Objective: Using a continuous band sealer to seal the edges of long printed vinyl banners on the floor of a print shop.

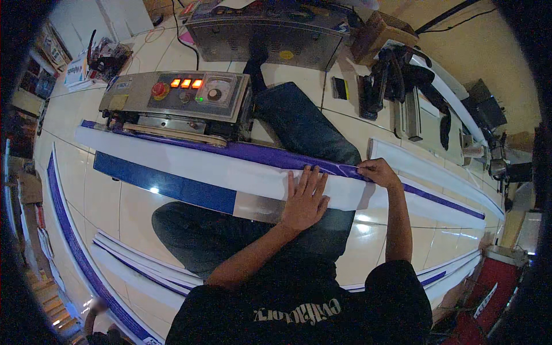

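A long white folded sheet (253, 173) with a purple edge (259, 154) stretches across my lap. At its left part, the purple edge runs along the front of a band sealing machine (172, 103) with lit orange switches, a red knob and a dial. My left hand (305, 198) lies flat on the white part, fingers spread and pointing away from me. Farther right, my right hand (376, 172) pinches the purple edge between thumb and fingers. Beneath the sheet sits the machine's flat blue-and-silver shelf (172, 183).
A large metal box (270, 43) stands behind the machine, beside a cardboard box (382, 37). Black-handled tools (397, 80) lie at the far right. More purple-edged strips (86, 259) lie on the tiled floor around me. Another person (100, 322) shows partly at lower left.
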{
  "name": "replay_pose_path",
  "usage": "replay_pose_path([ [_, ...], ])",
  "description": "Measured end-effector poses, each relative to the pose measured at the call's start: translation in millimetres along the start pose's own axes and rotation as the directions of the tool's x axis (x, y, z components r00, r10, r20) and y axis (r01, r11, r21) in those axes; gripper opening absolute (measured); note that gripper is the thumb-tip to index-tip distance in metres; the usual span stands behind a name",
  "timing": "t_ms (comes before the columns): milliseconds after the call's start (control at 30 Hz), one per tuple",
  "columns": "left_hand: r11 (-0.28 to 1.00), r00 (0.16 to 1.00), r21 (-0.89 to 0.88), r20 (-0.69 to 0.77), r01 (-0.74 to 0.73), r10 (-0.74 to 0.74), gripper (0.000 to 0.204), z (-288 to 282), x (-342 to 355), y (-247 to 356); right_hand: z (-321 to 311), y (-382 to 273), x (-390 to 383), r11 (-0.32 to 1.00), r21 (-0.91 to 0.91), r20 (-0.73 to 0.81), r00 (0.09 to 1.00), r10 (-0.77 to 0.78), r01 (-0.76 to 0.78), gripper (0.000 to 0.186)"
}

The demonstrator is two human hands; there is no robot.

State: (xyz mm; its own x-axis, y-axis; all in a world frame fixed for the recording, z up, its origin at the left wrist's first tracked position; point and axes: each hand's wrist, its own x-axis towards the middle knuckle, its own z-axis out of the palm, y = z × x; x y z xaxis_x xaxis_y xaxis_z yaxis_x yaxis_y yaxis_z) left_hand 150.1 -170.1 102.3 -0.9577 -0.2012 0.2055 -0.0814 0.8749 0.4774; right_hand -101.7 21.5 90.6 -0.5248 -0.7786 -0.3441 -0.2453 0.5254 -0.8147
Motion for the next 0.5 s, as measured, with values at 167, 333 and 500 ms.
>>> replay_pose_path([
  [167, 0.996, 1.000, 0.086, -0.003, -0.013, 0.014, 0.062, 5.7, -1.2, -2.9, -0.4, -15.8, 3.6, 0.989, -0.145, 0.020, 1.000, -0.012, 0.015, 0.018],
  [333, 0.998, 1.000, 0.057, -0.019, -0.016, 0.017, 0.061, 4.0, 1.4, 1.2, -0.5, -4.5, 8.2, 0.996, -0.090, -0.017, 1.000, 0.013, -0.014, 0.019],
  [500, 0.997, 1.000, 0.075, -0.009, -0.009, 0.009, 0.061, 2.5, 0.7, 0.6, 0.2, -23.8, 1.3, 0.994, -0.087, 0.000, 0.998, 0.068, -0.068, 0.020],
])
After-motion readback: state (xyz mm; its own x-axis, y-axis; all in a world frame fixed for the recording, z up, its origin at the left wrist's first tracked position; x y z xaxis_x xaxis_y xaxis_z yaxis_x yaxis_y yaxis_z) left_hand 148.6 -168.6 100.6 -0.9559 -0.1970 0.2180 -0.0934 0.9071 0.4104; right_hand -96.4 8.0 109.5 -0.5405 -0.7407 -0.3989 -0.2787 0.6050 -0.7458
